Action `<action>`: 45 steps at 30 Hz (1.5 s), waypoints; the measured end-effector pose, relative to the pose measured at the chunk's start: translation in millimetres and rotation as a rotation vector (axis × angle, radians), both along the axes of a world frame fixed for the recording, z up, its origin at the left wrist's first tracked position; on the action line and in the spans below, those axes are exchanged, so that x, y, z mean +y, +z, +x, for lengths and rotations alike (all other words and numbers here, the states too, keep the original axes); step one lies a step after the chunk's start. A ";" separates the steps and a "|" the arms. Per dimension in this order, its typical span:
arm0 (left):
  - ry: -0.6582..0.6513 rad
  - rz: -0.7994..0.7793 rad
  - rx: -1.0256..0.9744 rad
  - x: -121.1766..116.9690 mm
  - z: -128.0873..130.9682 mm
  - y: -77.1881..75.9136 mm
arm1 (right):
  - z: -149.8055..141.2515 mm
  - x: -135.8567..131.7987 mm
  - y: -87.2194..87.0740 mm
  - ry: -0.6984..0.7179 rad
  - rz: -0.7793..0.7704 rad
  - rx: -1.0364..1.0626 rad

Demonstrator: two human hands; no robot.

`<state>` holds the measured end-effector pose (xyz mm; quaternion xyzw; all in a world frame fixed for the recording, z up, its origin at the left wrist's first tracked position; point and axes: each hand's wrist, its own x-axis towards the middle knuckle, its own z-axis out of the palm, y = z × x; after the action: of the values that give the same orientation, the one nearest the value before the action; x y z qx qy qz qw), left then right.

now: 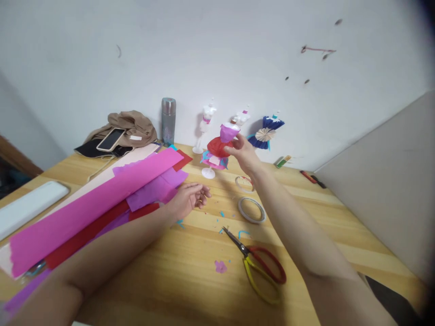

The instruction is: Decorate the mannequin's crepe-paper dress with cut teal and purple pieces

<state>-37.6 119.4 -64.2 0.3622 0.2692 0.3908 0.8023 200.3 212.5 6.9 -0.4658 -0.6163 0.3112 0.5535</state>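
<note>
Nearest to us on the desk (152, 290) lie one pair of scissors (243, 249), blades slightly parted, with one red and one yellow handle, and one pink flower cutout (220, 266). Several blue scraps (244, 232) lie around the blade tips. Beyond are two tape rings (254, 221), apart from each other. Our left hand (186, 199) has its grip released, fingers loosely curled, just beside the purple paper (152, 190); one long magenta strip (98, 203) lies across the papers. Our right hand (242, 151) has its grip around one side of the purple-and-red dressed figure (219, 147), whose white base is near the desk's far side. Behind it are three more figures: two white figures (207, 118) and one navy-dressed figure (268, 131). One flask (168, 122) is by the wall.
</note>
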 end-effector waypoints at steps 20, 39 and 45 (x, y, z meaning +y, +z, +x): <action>-0.002 0.423 0.242 25.4 -22.0 19.7 | -29.0 -54.9 17.3 0.526 -0.253 0.339; -0.154 0.365 0.462 -16.0 -7.2 8.6 | -48.7 -74.3 21.8 0.372 -0.221 0.185; -0.029 0.296 0.389 -9.6 -6.2 4.7 | -2.8 -157.7 6.2 0.221 -0.296 -0.413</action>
<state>-43.7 109.8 -59.6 0.5480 0.3532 0.3370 0.6792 197.5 54.8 13.0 -0.5250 -0.7110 0.3548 0.3049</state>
